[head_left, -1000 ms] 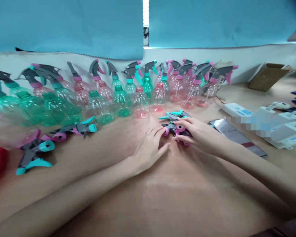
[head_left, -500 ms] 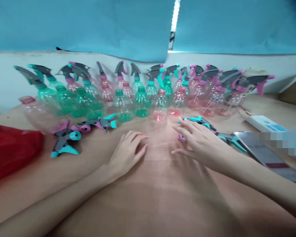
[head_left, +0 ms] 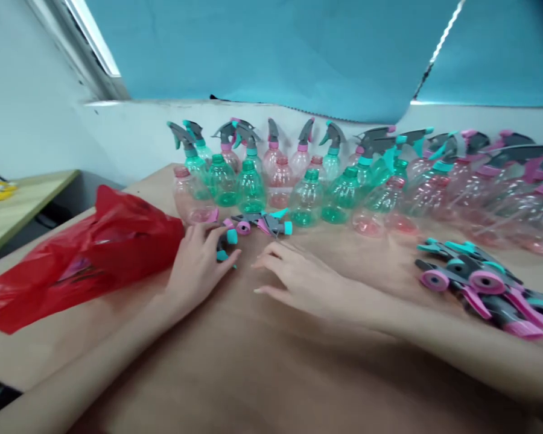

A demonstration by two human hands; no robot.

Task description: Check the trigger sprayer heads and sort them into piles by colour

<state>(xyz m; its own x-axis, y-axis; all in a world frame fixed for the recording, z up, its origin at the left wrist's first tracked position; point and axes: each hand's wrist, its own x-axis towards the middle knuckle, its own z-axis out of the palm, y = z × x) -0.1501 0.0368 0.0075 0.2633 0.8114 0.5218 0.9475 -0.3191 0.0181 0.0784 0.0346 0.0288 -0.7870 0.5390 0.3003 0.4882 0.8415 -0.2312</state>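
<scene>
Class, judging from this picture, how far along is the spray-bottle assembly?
Done: back-row bottles carry trigger heads. In hand: the left hand touches loose heads; the right hand rests open nearby. Left: front-row bottles stand headless; a pile of heads lies at right.

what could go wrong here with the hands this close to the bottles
The left hand touches loose trigger heads right before the upright bottles; a nudge may topple several. The forearm behind the right hand lies close to the other head pile and might sweep it off.
</scene>
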